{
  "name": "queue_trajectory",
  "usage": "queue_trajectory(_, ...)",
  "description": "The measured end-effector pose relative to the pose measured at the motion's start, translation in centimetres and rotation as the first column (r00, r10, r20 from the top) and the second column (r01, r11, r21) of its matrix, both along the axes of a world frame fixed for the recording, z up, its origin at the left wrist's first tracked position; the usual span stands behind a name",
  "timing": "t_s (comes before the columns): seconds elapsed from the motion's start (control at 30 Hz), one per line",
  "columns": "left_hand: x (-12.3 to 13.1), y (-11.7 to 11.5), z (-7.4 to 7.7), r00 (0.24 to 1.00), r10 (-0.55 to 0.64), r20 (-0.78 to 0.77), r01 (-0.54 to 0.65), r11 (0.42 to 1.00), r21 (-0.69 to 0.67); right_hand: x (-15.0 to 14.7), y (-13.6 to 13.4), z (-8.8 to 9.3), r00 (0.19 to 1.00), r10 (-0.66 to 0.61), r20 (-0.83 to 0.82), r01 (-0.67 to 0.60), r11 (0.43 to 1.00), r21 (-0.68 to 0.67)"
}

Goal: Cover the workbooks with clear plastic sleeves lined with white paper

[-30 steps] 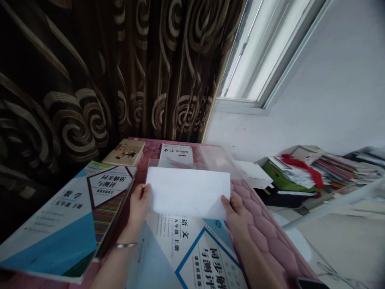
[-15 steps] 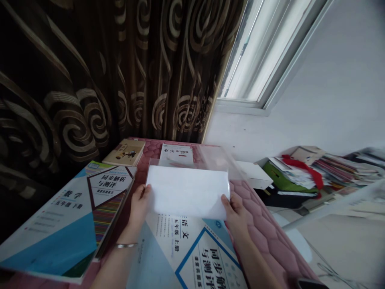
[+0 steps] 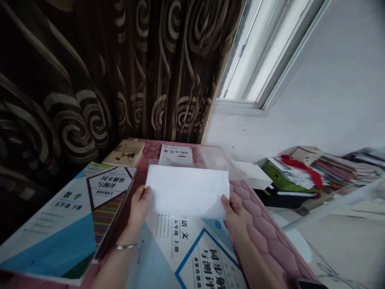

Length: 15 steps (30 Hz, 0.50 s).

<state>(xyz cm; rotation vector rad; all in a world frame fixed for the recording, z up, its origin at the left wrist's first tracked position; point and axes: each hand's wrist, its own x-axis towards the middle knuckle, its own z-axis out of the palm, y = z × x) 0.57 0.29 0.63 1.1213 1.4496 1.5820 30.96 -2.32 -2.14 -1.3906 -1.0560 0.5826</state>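
Note:
My left hand and my right hand each pinch a side edge of a folded white sheet, which I hold over the top of a blue-and-white workbook lying in front of me. A clear plastic cover stretches out behind the sheet, on the pink quilted table top. My left wrist wears a thin bangle.
A stack of blue-and-white workbooks lies at the left. A small picture book and a white booklet sit at the back by the dark patterned curtain. Cluttered books and papers fill the right, below the window.

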Motion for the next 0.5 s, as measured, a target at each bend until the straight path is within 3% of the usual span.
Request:
queue_trajectory(0.23, -0.06, 0.17, -0.96, 0.993, 0.05, -0.107, -0.045, 0.998, 0.045, 0.03, 0.04, -0.18, 0.994, -0.036, 0.101, 0.04, 0.999, -0.034)
queue_trajectory(0.4, 0.03, 0.1, -0.53, 0.993, 0.031, -0.116, -0.03, 0.999, 0.012, -0.3, -0.16, 0.02, 0.991, -0.042, 0.128, 0.046, 0.999, -0.025)
queue_trajectory(0.5, 0.1, 0.07, -0.04, 0.999, 0.039, -0.031, -0.04, 0.999, -0.013, -0.41, -0.25, 0.23, 0.989, -0.038, 0.146, 0.041, 0.999, -0.016)
